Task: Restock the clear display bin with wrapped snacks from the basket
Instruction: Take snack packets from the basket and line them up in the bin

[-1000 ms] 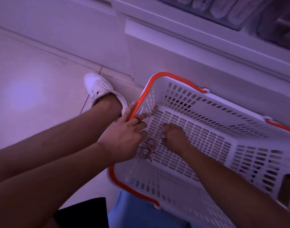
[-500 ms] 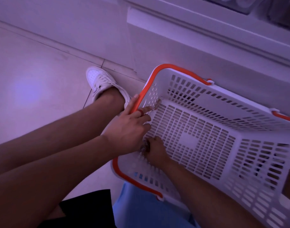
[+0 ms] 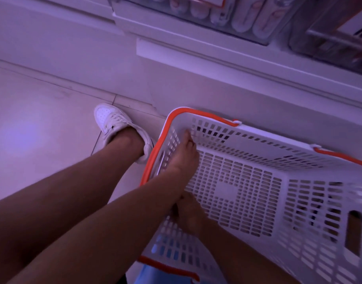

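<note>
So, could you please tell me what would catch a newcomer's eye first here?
The white slotted plastic basket with orange handles fills the lower right, its floor looking bare. Both hands reach inside: the left hand by the far-left corner, the right hand near the front wall. A white sneaker stands on the floor to its left.

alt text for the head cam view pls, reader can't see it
Both of a person's hands reach into a white basket with orange handles: left hand stretched toward its far corner, right hand low at the near side. No snacks show in it; a clear display bin sits on the shelf above.
</note>
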{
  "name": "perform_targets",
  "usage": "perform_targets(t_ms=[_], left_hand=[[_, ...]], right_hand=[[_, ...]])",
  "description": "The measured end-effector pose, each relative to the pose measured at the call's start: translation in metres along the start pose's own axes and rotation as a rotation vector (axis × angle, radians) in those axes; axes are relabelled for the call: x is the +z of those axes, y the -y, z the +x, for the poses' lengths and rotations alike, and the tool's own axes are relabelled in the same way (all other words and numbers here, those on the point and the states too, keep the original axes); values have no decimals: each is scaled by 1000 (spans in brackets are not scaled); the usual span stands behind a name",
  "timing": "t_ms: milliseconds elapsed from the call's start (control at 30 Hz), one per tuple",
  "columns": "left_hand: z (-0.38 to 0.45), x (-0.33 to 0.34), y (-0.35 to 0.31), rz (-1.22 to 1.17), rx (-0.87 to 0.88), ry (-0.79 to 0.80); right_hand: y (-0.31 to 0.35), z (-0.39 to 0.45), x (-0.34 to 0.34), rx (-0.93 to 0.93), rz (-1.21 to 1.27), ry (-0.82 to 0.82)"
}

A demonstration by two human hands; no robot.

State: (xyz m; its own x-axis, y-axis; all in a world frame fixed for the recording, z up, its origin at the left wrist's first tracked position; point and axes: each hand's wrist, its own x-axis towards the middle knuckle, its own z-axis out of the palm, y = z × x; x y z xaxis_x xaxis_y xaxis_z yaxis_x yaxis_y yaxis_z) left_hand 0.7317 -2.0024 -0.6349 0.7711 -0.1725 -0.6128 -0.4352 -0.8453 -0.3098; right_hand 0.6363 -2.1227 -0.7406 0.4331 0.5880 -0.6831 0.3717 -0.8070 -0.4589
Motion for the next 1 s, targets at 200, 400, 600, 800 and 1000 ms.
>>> perform_targets(t_ms=[200,400,600,800,1000], left_hand=[[27,43,-11,-130,18,224],[36,54,-4,-8,122,161],[37,55,6,-25,128,55],[33,50,10,-525,69,-21],[22,12,31,-1471,-234,-29]], right_hand=[[-13,-12,12,-228,-112,-37],[1,-20,15,-165,-145,-68],[16,-12,17,11,-39,-22],[22,-12,7,46,216,83],[-18,-60,-96,166,976,-110]])
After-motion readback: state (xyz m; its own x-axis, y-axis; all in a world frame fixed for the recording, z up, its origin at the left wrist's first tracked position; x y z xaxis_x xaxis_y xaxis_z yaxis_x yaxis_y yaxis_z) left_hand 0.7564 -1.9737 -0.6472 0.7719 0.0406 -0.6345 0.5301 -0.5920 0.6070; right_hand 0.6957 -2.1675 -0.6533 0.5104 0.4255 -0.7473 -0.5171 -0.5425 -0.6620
